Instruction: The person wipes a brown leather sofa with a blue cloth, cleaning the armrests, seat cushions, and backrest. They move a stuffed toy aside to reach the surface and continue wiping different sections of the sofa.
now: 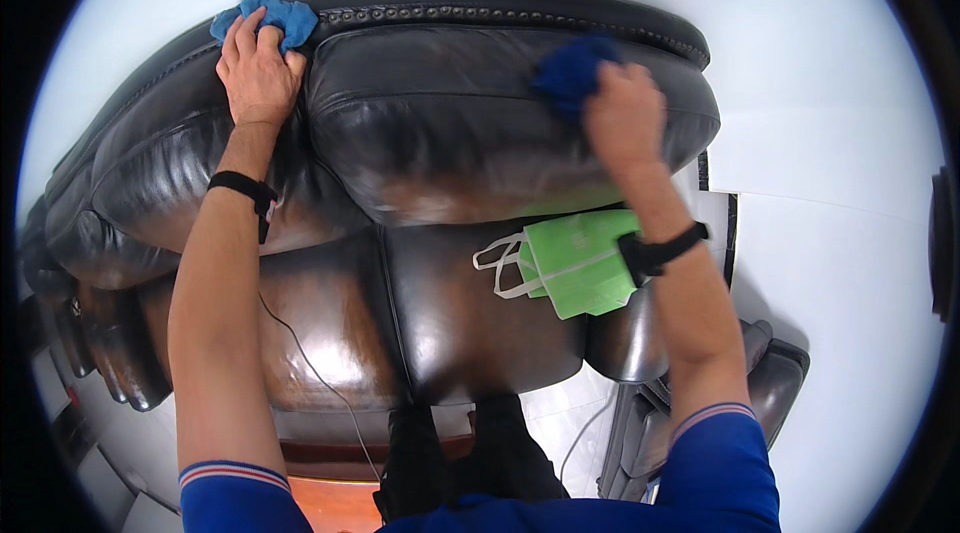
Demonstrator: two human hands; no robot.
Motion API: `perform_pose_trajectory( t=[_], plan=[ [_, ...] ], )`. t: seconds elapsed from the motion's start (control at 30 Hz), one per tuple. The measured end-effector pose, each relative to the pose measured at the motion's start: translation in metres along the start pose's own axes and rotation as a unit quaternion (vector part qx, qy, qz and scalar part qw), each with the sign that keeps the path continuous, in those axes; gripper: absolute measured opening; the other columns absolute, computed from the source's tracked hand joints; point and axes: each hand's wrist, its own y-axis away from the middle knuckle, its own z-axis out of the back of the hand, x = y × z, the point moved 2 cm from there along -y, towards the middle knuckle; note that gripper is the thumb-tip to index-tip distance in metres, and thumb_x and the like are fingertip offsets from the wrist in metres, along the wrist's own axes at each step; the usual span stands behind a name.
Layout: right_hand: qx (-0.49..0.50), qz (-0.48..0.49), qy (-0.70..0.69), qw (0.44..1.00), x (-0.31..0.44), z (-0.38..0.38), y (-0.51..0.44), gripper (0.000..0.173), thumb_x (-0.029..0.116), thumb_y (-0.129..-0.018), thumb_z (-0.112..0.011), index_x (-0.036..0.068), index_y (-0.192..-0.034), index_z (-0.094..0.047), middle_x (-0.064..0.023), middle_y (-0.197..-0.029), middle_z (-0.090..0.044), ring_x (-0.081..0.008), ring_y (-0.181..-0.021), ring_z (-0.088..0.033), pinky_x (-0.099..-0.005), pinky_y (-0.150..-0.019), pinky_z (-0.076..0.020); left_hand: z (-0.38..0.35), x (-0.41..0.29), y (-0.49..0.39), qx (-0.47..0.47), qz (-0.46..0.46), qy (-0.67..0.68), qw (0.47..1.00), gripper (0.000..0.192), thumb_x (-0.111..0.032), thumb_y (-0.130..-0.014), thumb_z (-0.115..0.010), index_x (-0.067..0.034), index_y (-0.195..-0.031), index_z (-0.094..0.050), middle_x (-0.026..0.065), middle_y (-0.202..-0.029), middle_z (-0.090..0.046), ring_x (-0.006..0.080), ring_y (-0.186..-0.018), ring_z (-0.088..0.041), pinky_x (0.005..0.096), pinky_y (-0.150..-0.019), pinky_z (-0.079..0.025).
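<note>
My left hand [261, 79] presses a light blue cloth [289, 17] against the studded top edge of a dark leather sofa [442, 120], near the gap between two back cushions. My right hand [626, 109], blurred, grips a dark blue cloth [574, 74] against the upper right part of the right back cushion. Below my right forearm, a green bag [577, 263] with white handles lies on the brown leather seat.
A thin cable [319, 375] runs over the sofa seat and down its front. Another dark leather seat [780, 383] stands at the lower right. A white wall [817, 128] rises behind the sofa. An orange-brown surface [334, 503] shows by my legs.
</note>
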Motion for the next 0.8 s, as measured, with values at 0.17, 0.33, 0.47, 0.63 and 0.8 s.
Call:
perform_pose_trajectory(
  t=[0.17,0.33,0.47,0.63,0.8],
  plan=[
    [0.102,-0.258,0.137,0.951,-0.191,-0.004,0.061,0.037,0.021,-0.091,-0.069,0.011,-0.127,-0.064,-0.0231,-0.108,-0.07,-0.0456,-0.099,-0.072,-0.0563,-0.085,-0.0584,0.0,-0.001,0.001,0.016,0.002,-0.019,1.0,0.034,-0.029,-0.093,-0.063,-0.012,-0.121,-0.069,0.0055,-0.162,-0.05,0.033,-0.156,-0.036,0.0557,-0.123,-0.033],
    [0.242,-0.363,0.063,0.898,-0.286,0.006,0.145,0.048,0.038,-0.098,-0.055,0.002,-0.129,-0.068,-0.0327,-0.123,-0.072,-0.0515,-0.116,-0.069,-0.0572,-0.102,-0.0538,0.036,-0.004,-0.019,0.12,-0.039,-0.024,0.992,0.033,-0.027,-0.098,-0.059,-0.007,-0.122,-0.069,0.0161,-0.15,-0.061,0.0429,-0.14,-0.053,0.0517,-0.113,-0.048],
    [0.234,-0.296,-0.019,0.926,-0.291,0.056,0.236,0.043,0.03,-0.097,-0.058,0.0,-0.125,-0.067,-0.0329,-0.12,-0.072,-0.0532,-0.114,-0.067,-0.0581,-0.101,-0.0525,0.1,0.005,-0.021,0.009,0.207,0.154,0.966,0.044,-0.03,-0.099,-0.053,0.004,-0.123,-0.065,0.0329,-0.132,-0.067,0.0496,-0.124,-0.062,0.0519,-0.107,-0.05],
    [0.225,-0.481,-0.357,0.768,-0.267,0.124,0.354,0.04,0.015,-0.093,-0.056,-0.002,-0.125,-0.072,-0.009,-0.096,-0.074,-0.0195,-0.085,-0.067,-0.0351,-0.077,-0.0545,0.146,-0.002,0.035,-0.076,0.382,0.243,0.888,0.054,-0.036,-0.099,-0.052,0.01,-0.124,-0.064,0.0345,-0.121,-0.07,0.0492,-0.114,-0.066,0.0508,-0.101,-0.049],
    [0.246,-0.537,-0.391,0.706,-0.248,0.175,0.457,0.034,0.017,-0.094,-0.056,-0.003,-0.116,-0.072,-0.0073,-0.094,-0.072,-0.0161,-0.081,-0.064,-0.0343,-0.075,-0.0542,0.122,-0.059,0.07,0.081,0.268,0.214,0.936,0.05,-0.038,-0.1,-0.056,0.003,-0.126,-0.067,0.0319,-0.123,-0.071,0.0476,-0.12,-0.066,0.0487,-0.104,-0.05]
  ],
)
